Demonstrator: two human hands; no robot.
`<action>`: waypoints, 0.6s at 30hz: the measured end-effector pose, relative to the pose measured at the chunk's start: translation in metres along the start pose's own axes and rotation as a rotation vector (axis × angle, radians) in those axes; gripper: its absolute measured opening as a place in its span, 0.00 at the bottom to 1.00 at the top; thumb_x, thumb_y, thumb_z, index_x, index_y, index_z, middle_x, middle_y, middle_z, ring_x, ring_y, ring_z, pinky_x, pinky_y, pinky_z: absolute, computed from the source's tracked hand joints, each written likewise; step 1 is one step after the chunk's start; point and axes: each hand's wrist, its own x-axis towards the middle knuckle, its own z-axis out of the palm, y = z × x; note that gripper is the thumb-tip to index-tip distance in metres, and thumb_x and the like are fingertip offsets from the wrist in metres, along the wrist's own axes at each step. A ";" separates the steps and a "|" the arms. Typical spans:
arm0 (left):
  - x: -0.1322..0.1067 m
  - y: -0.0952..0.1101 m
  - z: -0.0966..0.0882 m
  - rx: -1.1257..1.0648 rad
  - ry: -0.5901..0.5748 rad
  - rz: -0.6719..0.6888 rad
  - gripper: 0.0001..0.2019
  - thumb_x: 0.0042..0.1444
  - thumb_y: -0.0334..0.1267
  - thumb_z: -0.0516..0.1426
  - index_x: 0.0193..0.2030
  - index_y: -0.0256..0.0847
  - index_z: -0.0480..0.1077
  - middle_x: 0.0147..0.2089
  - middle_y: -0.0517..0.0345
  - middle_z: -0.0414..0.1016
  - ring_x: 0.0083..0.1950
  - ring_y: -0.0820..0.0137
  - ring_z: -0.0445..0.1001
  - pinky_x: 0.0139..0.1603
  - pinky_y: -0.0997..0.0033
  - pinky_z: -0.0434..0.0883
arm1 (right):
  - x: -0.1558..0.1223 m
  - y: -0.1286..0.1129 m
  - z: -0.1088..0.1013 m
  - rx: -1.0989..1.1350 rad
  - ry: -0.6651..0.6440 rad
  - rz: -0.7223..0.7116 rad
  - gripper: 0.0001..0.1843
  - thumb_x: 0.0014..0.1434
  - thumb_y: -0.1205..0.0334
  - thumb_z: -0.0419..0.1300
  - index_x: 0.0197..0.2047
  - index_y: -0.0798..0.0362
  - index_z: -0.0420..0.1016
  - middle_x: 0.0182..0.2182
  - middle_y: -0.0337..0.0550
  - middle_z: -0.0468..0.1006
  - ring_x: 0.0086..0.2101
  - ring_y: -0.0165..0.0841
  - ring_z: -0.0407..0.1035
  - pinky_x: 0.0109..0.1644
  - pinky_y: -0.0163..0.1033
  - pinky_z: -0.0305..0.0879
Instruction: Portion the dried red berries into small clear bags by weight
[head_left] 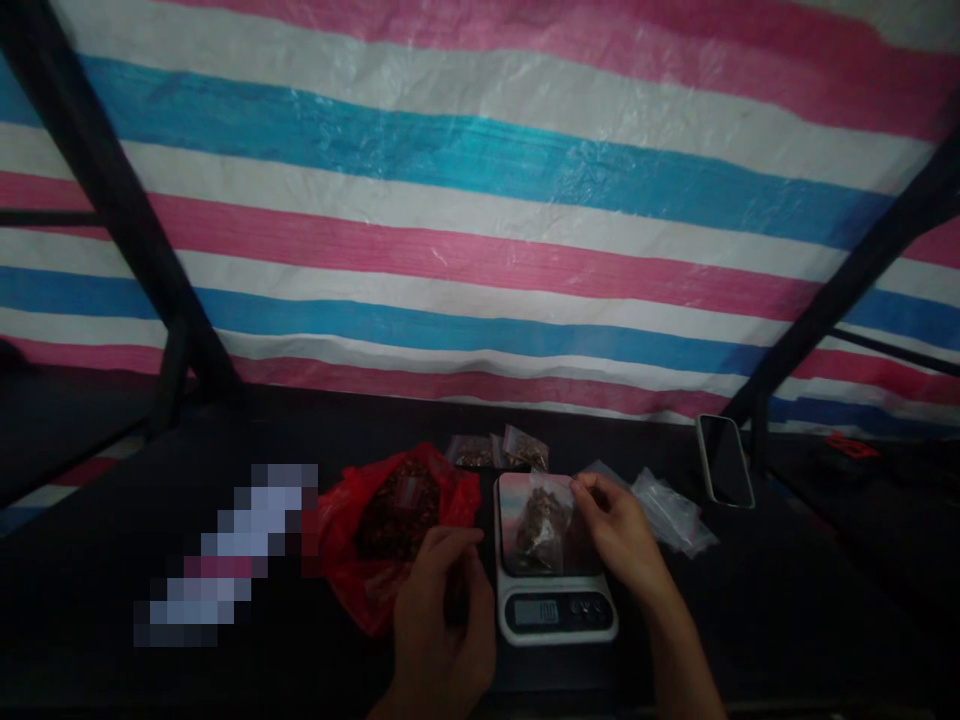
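Note:
My right hand (pixel 619 530) pinches the top edge of a small clear plastic bag (pixel 546 520) with brown bits inside, holding it upright on the platform of a small white digital scale (pixel 555 610). My left hand (pixel 442 610) hovers just left of the scale with its fingers curled together; what they hold, if anything, is hidden. Right beside it lies an open red plastic bag (pixel 375 530) full of dark brown material.
Two or three filled small bags (pixel 499 450) lie behind the scale. A pile of empty clear bags (pixel 671 510) and a phone (pixel 724 460) lie to the right. A striped pink, white and blue tarp (pixel 480 200) hangs behind the dark table, framed by black bars.

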 end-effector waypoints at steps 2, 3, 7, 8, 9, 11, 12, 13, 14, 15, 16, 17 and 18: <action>0.001 0.000 0.005 -0.038 0.017 -0.092 0.09 0.64 0.30 0.58 0.49 0.46 0.73 0.40 0.62 0.78 0.38 0.74 0.79 0.39 0.79 0.75 | -0.007 -0.012 0.001 0.120 -0.073 -0.023 0.30 0.58 0.29 0.64 0.31 0.50 0.75 0.28 0.39 0.74 0.31 0.37 0.67 0.37 0.41 0.62; 0.002 0.000 0.007 -0.061 0.018 -0.154 0.09 0.64 0.33 0.59 0.50 0.46 0.74 0.43 0.60 0.79 0.41 0.72 0.80 0.43 0.77 0.77 | -0.010 -0.018 0.002 0.174 -0.122 -0.041 0.29 0.60 0.30 0.64 0.32 0.50 0.75 0.28 0.39 0.73 0.31 0.36 0.67 0.37 0.40 0.62; 0.005 -0.003 0.016 -0.239 -0.072 -0.422 0.10 0.62 0.42 0.62 0.49 0.45 0.78 0.46 0.56 0.84 0.45 0.68 0.83 0.47 0.72 0.79 | -0.019 -0.036 0.017 0.298 -0.273 -0.107 0.27 0.63 0.33 0.65 0.34 0.51 0.76 0.29 0.38 0.74 0.31 0.33 0.66 0.37 0.38 0.60; 0.006 -0.003 0.018 -0.287 -0.106 -0.476 0.09 0.62 0.44 0.62 0.46 0.44 0.79 0.43 0.56 0.85 0.43 0.67 0.83 0.45 0.72 0.79 | -0.020 -0.039 0.022 0.311 -0.270 -0.116 0.26 0.63 0.34 0.66 0.34 0.51 0.76 0.28 0.37 0.74 0.31 0.32 0.66 0.37 0.38 0.60; 0.007 -0.003 0.019 -0.327 -0.127 -0.524 0.10 0.62 0.46 0.62 0.42 0.44 0.79 0.40 0.56 0.85 0.41 0.67 0.83 0.43 0.72 0.79 | -0.021 -0.041 0.026 0.324 -0.252 -0.123 0.25 0.64 0.35 0.65 0.35 0.50 0.75 0.28 0.37 0.74 0.30 0.32 0.65 0.37 0.37 0.60; 0.009 -0.003 0.020 -0.374 -0.111 -0.607 0.13 0.61 0.50 0.62 0.37 0.43 0.79 0.36 0.56 0.84 0.38 0.67 0.83 0.40 0.72 0.79 | -0.023 -0.045 0.034 0.349 -0.207 -0.139 0.22 0.65 0.38 0.66 0.37 0.50 0.75 0.30 0.37 0.75 0.31 0.32 0.66 0.37 0.38 0.61; 0.010 -0.003 0.020 -0.384 -0.079 -0.643 0.14 0.60 0.51 0.62 0.36 0.43 0.79 0.36 0.56 0.85 0.37 0.66 0.83 0.39 0.72 0.79 | -0.024 -0.047 0.036 0.356 -0.196 -0.152 0.20 0.65 0.40 0.67 0.39 0.50 0.75 0.31 0.38 0.76 0.32 0.32 0.66 0.38 0.38 0.62; 0.011 -0.003 0.020 -0.388 -0.041 -0.672 0.14 0.59 0.52 0.63 0.36 0.42 0.80 0.35 0.55 0.85 0.36 0.66 0.83 0.38 0.72 0.79 | -0.025 -0.048 0.038 0.357 -0.197 -0.164 0.18 0.64 0.43 0.68 0.41 0.49 0.76 0.34 0.38 0.77 0.33 0.32 0.67 0.40 0.38 0.63; 0.012 -0.003 0.020 -0.384 -0.006 -0.694 0.15 0.57 0.53 0.63 0.36 0.42 0.80 0.35 0.55 0.85 0.36 0.66 0.83 0.38 0.72 0.79 | -0.027 -0.050 0.040 0.352 -0.208 -0.176 0.16 0.63 0.47 0.70 0.43 0.49 0.76 0.36 0.39 0.78 0.34 0.33 0.68 0.41 0.38 0.64; 0.013 -0.003 0.020 -0.377 0.023 -0.710 0.16 0.56 0.53 0.64 0.36 0.42 0.80 0.35 0.55 0.85 0.36 0.65 0.83 0.38 0.71 0.79 | -0.028 -0.051 0.042 0.344 -0.223 -0.186 0.15 0.62 0.50 0.71 0.44 0.48 0.76 0.38 0.39 0.79 0.35 0.33 0.68 0.43 0.39 0.64; 0.013 -0.003 0.020 -0.370 0.046 -0.725 0.16 0.55 0.54 0.65 0.36 0.42 0.80 0.35 0.54 0.85 0.36 0.65 0.84 0.38 0.71 0.79 | -0.029 -0.052 0.043 0.337 -0.236 -0.193 0.14 0.60 0.52 0.71 0.45 0.48 0.76 0.38 0.39 0.79 0.36 0.33 0.69 0.44 0.39 0.65; 0.014 -0.003 0.020 -0.367 0.061 -0.738 0.17 0.54 0.55 0.65 0.36 0.42 0.80 0.35 0.54 0.85 0.36 0.64 0.84 0.38 0.71 0.79 | -0.031 -0.052 0.045 0.334 -0.242 -0.194 0.14 0.60 0.54 0.71 0.46 0.48 0.76 0.38 0.39 0.79 0.36 0.33 0.69 0.44 0.39 0.65; 0.015 -0.002 0.019 -0.368 0.073 -0.748 0.18 0.54 0.55 0.65 0.36 0.41 0.81 0.35 0.54 0.85 0.36 0.64 0.84 0.38 0.70 0.80 | -0.031 -0.052 0.046 0.335 -0.240 -0.193 0.13 0.60 0.55 0.71 0.46 0.47 0.75 0.37 0.38 0.79 0.37 0.33 0.70 0.45 0.39 0.65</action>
